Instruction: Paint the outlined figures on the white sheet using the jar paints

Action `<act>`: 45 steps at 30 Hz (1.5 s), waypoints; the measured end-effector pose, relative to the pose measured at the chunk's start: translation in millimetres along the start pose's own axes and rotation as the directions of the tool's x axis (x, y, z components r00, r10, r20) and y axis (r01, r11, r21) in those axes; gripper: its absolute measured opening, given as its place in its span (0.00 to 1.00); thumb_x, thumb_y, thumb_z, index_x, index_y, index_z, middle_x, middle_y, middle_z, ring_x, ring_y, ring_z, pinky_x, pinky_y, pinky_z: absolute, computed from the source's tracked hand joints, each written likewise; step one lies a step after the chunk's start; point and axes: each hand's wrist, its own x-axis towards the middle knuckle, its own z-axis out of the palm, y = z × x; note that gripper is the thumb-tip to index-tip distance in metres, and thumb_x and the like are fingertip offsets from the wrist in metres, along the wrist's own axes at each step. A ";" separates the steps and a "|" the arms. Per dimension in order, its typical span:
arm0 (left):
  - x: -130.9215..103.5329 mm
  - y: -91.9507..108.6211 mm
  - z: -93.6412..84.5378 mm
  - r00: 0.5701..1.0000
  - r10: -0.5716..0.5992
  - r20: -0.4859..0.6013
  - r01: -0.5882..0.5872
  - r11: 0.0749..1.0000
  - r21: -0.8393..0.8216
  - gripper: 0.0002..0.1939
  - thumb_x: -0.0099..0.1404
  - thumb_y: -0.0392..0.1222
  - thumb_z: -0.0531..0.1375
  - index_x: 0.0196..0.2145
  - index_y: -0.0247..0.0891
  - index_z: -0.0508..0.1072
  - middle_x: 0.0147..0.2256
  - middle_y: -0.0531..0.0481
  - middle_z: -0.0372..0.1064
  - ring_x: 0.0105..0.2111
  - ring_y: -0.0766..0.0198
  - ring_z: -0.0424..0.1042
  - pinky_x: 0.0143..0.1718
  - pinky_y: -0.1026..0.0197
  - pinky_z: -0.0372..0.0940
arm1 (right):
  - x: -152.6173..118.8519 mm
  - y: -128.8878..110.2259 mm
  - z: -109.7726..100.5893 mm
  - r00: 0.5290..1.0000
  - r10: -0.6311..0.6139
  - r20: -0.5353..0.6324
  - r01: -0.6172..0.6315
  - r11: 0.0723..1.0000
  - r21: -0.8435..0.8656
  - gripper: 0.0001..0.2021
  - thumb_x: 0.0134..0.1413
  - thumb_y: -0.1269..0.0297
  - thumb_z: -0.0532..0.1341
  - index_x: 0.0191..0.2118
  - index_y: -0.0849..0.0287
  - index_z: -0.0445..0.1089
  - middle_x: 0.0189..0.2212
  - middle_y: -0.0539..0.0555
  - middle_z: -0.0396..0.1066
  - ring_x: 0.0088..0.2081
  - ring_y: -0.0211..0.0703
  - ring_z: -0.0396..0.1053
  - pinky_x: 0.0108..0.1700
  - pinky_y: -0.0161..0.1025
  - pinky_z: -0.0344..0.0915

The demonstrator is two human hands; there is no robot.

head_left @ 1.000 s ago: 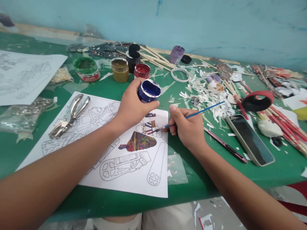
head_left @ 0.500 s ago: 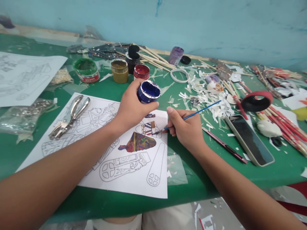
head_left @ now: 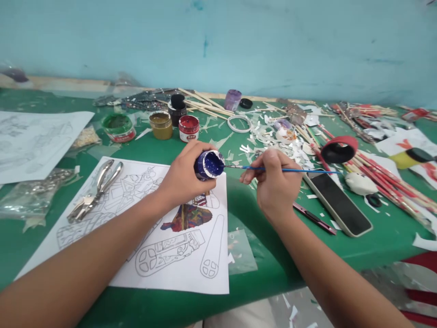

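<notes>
My left hand [head_left: 186, 171] is wrapped round a jar of blue paint [head_left: 205, 165], tilted with its mouth towards the right, above the printed sheet [head_left: 119, 278]. In my right hand [head_left: 276, 182] is a thin blue paintbrush [head_left: 290, 170], held nearly level, its bristle tip at the jar's rim. Below the jar, a painted multicoloured shape [head_left: 189, 217] shows on the sheet among line drawings, and a striped patch beside it is partly hidden by my left hand. A metal hole punch [head_left: 94, 193] lies on the sheet's left part.
Behind the sheet stand open jars of green [head_left: 118, 128], ochre [head_left: 161, 125] and red paint [head_left: 189, 128]. A phone [head_left: 341, 202], a craft knife [head_left: 316, 219], a tape roll [head_left: 339, 149] and paper scraps lie right. Another printed sheet [head_left: 37, 146] lies left.
The brush has lifted off the striped drawing and swung level to the blue jar's mouth. My left hand has tipped the jar towards it. The view has tilted up and shifted right.
</notes>
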 end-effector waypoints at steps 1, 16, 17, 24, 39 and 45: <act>-0.4 1.0 -0.4 1.000 0.014 0.016 -0.014 1.000 0.010 0.23 0.51 0.32 0.63 0.47 0.40 0.69 0.45 0.49 0.67 0.48 0.57 0.70 0.50 0.57 0.66 | -0.1 0.7 0.3 1.000 -0.002 0.006 0.002 1.000 -0.019 0.18 0.60 0.54 0.62 0.22 0.56 0.69 0.12 0.44 0.63 0.14 0.35 0.66 0.20 0.35 0.67; 0.2 3.0 -1.1 0.999 -0.002 0.041 0.000 1.000 0.026 0.25 0.49 0.31 0.63 0.47 0.43 0.68 0.46 0.49 0.67 0.48 0.54 0.71 0.50 0.53 0.67 | 3.2 -2.4 1.5 0.979 0.199 0.048 -0.200 0.980 0.020 0.20 0.58 0.48 0.63 0.22 0.55 0.67 0.11 0.43 0.62 0.13 0.33 0.62 0.19 0.34 0.64; 0.2 3.3 -1.2 0.999 -0.003 0.043 0.002 1.000 0.024 0.25 0.50 0.31 0.63 0.47 0.43 0.68 0.46 0.49 0.67 0.48 0.54 0.71 0.50 0.54 0.68 | 4.0 -1.6 1.1 0.973 0.228 0.039 -0.229 0.973 0.039 0.20 0.57 0.47 0.63 0.22 0.55 0.66 0.10 0.42 0.61 0.12 0.33 0.61 0.18 0.34 0.64; -0.2 4.6 -2.0 0.999 -0.017 0.050 0.016 1.000 0.025 0.25 0.50 0.31 0.63 0.47 0.43 0.68 0.46 0.49 0.68 0.49 0.54 0.70 0.50 0.54 0.67 | 4.3 -1.9 2.7 0.985 0.172 0.029 -0.173 0.985 0.025 0.19 0.56 0.49 0.65 0.22 0.56 0.67 0.11 0.44 0.63 0.14 0.33 0.63 0.19 0.34 0.64; -0.6 0.9 -1.5 0.997 -0.076 -0.011 0.076 0.997 -0.019 0.23 0.50 0.33 0.63 0.46 0.41 0.69 0.46 0.48 0.68 0.49 0.53 0.71 0.52 0.52 0.67 | 0.5 -2.4 1.4 1.000 -0.002 0.022 0.005 0.992 -0.125 0.19 0.58 0.51 0.64 0.21 0.57 0.69 0.14 0.45 0.65 0.17 0.34 0.66 0.21 0.34 0.62; -0.5 -0.1 -1.4 0.996 -0.084 -0.030 0.083 0.996 -0.019 0.23 0.50 0.34 0.64 0.45 0.41 0.70 0.46 0.47 0.68 0.48 0.53 0.71 0.51 0.51 0.67 | 1.1 -2.5 -0.7 1.000 0.019 -0.013 -0.019 0.999 -0.044 0.18 0.59 0.52 0.63 0.21 0.55 0.67 0.15 0.45 0.64 0.17 0.35 0.65 0.23 0.37 0.66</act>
